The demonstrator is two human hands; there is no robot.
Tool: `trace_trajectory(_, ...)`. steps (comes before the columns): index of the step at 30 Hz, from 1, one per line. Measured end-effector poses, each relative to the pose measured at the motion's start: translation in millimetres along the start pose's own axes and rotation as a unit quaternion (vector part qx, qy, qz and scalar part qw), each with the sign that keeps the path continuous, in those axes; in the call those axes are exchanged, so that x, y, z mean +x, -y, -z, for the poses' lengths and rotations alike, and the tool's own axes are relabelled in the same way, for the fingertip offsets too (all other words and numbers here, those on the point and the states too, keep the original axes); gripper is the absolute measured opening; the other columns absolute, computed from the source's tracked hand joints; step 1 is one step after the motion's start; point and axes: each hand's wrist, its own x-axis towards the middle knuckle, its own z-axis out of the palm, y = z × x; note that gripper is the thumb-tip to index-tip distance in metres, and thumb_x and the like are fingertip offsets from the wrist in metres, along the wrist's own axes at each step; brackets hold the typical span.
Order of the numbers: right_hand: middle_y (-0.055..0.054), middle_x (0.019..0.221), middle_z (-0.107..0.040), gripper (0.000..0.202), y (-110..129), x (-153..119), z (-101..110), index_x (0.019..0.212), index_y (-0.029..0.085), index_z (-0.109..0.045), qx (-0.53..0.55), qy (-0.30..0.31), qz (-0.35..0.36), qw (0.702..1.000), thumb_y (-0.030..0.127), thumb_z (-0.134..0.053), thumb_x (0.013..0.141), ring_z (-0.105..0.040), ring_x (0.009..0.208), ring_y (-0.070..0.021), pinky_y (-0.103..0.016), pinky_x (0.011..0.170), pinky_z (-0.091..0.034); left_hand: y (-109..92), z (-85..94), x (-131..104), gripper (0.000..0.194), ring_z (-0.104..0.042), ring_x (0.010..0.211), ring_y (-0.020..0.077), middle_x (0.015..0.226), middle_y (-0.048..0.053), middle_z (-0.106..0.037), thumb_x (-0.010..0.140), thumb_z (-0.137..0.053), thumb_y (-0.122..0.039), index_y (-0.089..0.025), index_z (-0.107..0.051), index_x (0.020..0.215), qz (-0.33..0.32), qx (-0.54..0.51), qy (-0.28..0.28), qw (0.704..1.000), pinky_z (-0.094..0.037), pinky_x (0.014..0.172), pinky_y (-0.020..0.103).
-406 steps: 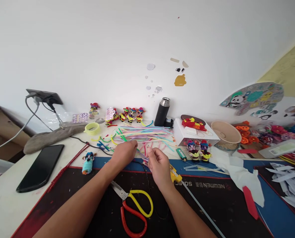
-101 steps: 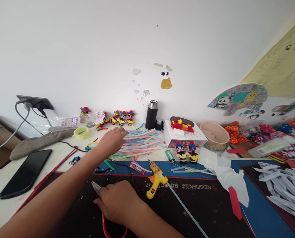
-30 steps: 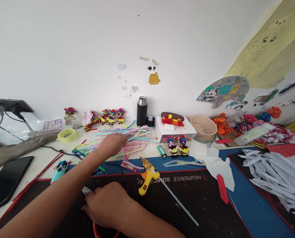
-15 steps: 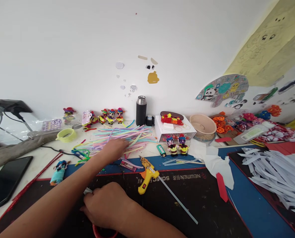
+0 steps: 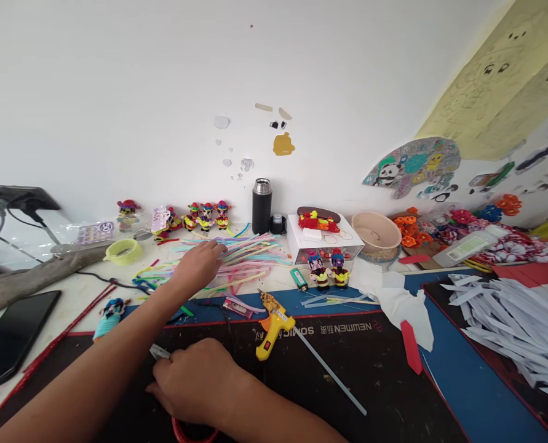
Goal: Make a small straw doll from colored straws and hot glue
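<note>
My left hand reaches over a loose pile of thin, pastel fuzzy craft stems at the back of the table. Its slightly bent, parted fingers touch the stems, and I see none gripped. Closer to me, my right hand is closed around scissors. A grey metal tip of the scissors pokes out past the thumb side, and a red handle loop shows below the palm; the rest is hidden. Right of both hands, a yellow glue gun with a long glue stick lies on the black mat.
A blue figure and a phone lie at left. Small colourful figures, a black thermos, a white box and a pink bowl line the wall. White paper strips are heaped at right.
My left hand has moved left and slightly farther back over the stems, uncovering some at its right. My right hand stays nearly in place, with a little more metal tip showing.
</note>
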Motion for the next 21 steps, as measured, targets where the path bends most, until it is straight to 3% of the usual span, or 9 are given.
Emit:
trace_trajectory(4,-0.008,0.094,-0.082,0.032,-1,0,-1,0.107,0.016,-0.072,0.001,-0.006,0.003,1.0,0.043,-0.055,0.107,-0.079,0.078,-0.0259,-0.037,0.062,-0.062,-7,-1.4,-9,0.024,-0.066,0.109,0.0338,0.11,0.014,-0.073,0.102,-0.052,-0.025,-0.018,-0.074,0.111,-0.043,-0.006,-0.055,0.998,-0.051,0.094,0.045)
trace_trajectory(9,-0.007,0.093,-0.081,0.031,0,0,-1,0.105,0.015,-0.072,0.0,-0.001,-0.004,1.0,0.043,-0.058,0.105,-0.079,0.077,-0.0269,-0.039,0.061,-0.063,-14,-9.6,-14,0.017,-0.065,0.102,0.0325,0.104,0.013,-0.072,0.096,-0.061,-0.019,-0.019,-0.076,0.105,-0.054,0.015,-0.009,0.998,-0.05,0.09,0.043)
trace_trajectory(13,-0.008,0.091,-0.081,0.031,1,0,1,0.105,0.015,-0.072,-0.007,-0.005,-0.005,1.0,0.042,-0.058,0.105,-0.079,0.076,-0.027,-0.038,0.06,-0.062,-13,-15.4,-13,0.021,-0.065,0.099,0.0309,0.098,0.013,-0.071,0.095,-0.057,-0.013,-0.02,-0.076,0.097,-0.039,0.01,-0.007,0.999,-0.049,0.087,0.041)
trace_trajectory(18,-0.008,0.091,-0.081,0.031,0,-1,1,0.105,0.015,-0.072,-0.005,-0.002,-0.002,1.0,0.042,-0.058,0.105,-0.079,0.076,-0.027,-0.038,0.062,-0.063,-10,-14.9,-12,0.024,-0.065,0.096,0.0306,0.096,0.012,-0.07,0.099,-0.05,-0.019,-0.02,-0.073,0.093,-0.044,-0.033,-0.042,0.998,-0.05,0.085,0.041)
trace_trajectory(21,-0.008,0.093,-0.081,0.032,0,-2,3,0.106,0.015,-0.072,-0.005,-0.004,0.001,1.0,0.043,-0.056,0.106,-0.079,0.078,-0.0268,-0.038,0.064,-0.064,-8,-8.4,-11,0.021,-0.066,0.096,0.0292,0.096,0.01,-0.071,0.099,-0.051,-0.027,-0.021,-0.07,0.091,-0.034,-0.119,-0.086,0.989,-0.05,0.085,0.04)
